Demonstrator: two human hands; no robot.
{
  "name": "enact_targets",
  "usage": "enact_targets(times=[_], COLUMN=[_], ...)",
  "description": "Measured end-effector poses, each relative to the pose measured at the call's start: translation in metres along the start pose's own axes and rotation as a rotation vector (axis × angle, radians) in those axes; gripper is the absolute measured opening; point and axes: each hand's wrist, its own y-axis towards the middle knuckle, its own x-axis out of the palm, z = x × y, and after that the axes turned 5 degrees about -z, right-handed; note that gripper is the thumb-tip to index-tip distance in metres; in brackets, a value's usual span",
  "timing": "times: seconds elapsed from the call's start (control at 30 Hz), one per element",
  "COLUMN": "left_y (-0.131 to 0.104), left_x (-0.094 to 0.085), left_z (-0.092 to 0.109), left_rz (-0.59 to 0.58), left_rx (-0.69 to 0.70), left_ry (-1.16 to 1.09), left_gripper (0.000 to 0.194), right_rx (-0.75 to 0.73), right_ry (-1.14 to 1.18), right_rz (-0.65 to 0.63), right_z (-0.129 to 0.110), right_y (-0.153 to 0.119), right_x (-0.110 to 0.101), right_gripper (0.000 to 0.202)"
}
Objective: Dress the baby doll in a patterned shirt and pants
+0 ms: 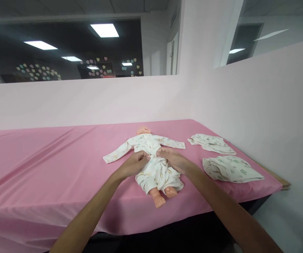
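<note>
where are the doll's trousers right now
In the head view, the trousers are near the centre, over the doll's legs, just below the shirt, pinched by both hands.

Layout: doll [144, 130] on its back on cloth-covered table [48, 165], outfit [147, 142] on it. Left hand [136, 162] and right hand [174, 159] at outfit's middle, close together. Doll's head beyond both hands, feet [158, 201] on near side, by table edge. One sleeve [118, 152] runs out beyond left hand and to its left, other sleeve [172, 143] just beyond right hand. Two loose garments right of right hand: far garment [212, 143] farther back, near garment [232, 169] in front of it. Back wall [88, 102] behind everything, side wall [272, 105] right of garments.
</note>
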Motion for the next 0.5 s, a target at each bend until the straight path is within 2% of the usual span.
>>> enact_targets(times=[0.1, 0.2, 0.3, 0.4, 0.5], left_y=[-0.001, -0.004, -0.007, -0.008, -0.004], left_x=[0.001, 0.008, 0.016, 0.02, 0.016], left_z=[-0.002, -0.011, -0.024, -0.038, -0.05], left_rz=[-0.009, 0.037, 0.113, 0.223, 0.302], left_rx=[-0.031, -0.066, -0.034, -0.02, -0.038], left_ry=[-0.003, 0.159, 0.305, 0.421, 0.479], left_gripper=[0.028, 0.023, 0.018, 0.02, 0.027], right_rx=[0.057, 0.112, 0.129, 0.079, -0.018], right_ry=[-0.126, -0.386, -0.531, -0.591, -0.663], right_rz=[0.046, 0.039, 0.048, 0.096, 0.133], right_z=[-0.002, 0.0, 0.007, 0.015, 0.019], right_y=[0.006, 0.007, 0.004, 0.002, 0.005], right_x=[-0.007, -0.019, -0.029, -0.037, -0.043], right_gripper=[0.027, 0.024, 0.022, 0.019, 0.015])
